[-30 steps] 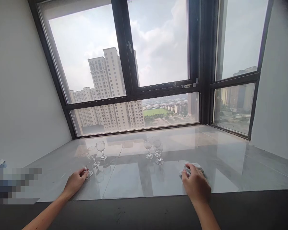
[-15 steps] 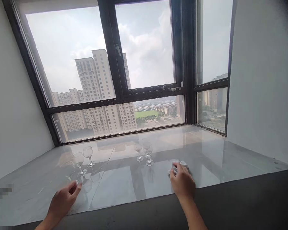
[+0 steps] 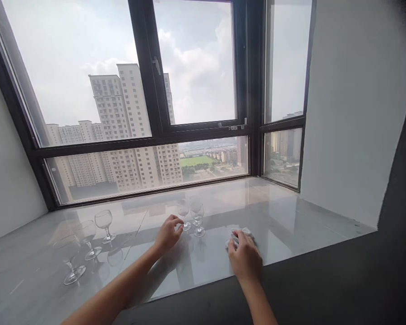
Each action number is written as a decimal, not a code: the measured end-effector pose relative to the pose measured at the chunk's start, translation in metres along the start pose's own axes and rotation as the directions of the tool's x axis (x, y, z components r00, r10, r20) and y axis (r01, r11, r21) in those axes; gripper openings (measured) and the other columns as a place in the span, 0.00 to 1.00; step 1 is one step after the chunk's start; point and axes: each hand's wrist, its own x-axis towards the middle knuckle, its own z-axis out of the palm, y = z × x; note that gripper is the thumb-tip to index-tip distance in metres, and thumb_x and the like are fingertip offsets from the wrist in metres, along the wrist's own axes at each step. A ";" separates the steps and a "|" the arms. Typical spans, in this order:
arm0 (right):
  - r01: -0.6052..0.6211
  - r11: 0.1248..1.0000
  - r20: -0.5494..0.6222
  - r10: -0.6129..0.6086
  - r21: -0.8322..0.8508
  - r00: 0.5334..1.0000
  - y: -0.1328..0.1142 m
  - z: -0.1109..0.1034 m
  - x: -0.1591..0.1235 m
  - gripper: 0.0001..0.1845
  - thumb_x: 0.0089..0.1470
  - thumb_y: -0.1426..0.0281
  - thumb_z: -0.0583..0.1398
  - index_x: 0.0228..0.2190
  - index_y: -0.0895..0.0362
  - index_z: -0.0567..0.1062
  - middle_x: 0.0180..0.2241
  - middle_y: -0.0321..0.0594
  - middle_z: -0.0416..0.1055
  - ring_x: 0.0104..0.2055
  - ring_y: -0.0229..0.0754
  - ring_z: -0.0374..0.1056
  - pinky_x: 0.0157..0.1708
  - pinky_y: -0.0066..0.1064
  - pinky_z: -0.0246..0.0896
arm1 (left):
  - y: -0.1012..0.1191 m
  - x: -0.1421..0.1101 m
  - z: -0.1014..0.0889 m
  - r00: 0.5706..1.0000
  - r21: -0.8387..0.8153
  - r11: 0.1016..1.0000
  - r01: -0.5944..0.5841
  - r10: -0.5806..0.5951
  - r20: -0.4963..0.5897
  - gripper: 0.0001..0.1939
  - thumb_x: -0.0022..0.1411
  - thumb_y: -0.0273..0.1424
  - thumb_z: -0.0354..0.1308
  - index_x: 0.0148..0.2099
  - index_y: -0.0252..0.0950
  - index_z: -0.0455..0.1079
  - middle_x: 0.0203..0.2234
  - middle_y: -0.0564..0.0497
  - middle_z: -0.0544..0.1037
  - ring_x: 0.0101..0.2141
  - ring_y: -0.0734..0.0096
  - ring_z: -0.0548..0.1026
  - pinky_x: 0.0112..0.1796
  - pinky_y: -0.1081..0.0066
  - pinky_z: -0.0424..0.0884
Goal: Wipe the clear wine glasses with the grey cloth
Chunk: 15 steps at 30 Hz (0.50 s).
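Note:
My left hand [image 3: 168,234] reaches across the sill, fingers curved and a little apart, beside the stem of a clear wine glass [image 3: 183,212]. Whether the fingertips touch that stem, I cannot tell. Close to it stand two more stemmed glasses, the front one [image 3: 198,212] partly covering the other. On the left are three upright wine glasses: a near one [image 3: 73,273], a middle one [image 3: 93,253] and a far one [image 3: 103,220]. My right hand [image 3: 245,257] is closed on a crumpled white cloth [image 3: 246,231] resting on the sill.
The glossy grey tiled sill [image 3: 216,257] has its front edge just below my hands. A dark-framed window [image 3: 203,131] stands behind the glasses. White walls [image 3: 341,135] close the sill off at both sides.
My left hand has moved right, from beside the near left glass to the right-hand group. The right hand stays on the cloth. The view has shifted slightly.

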 end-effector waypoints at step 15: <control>0.044 0.999 -0.012 -0.043 0.014 0.999 0.000 0.001 -0.003 0.12 0.59 0.72 0.53 0.43 0.54 0.73 0.43 0.41 0.75 0.46 0.45 0.69 0.47 0.35 0.57 | 0.001 -0.004 0.017 0.982 0.304 0.950 0.073 -0.123 0.146 0.27 0.63 0.36 0.55 0.64 0.44 0.68 0.64 0.41 0.64 0.60 0.50 0.67 0.61 0.50 0.59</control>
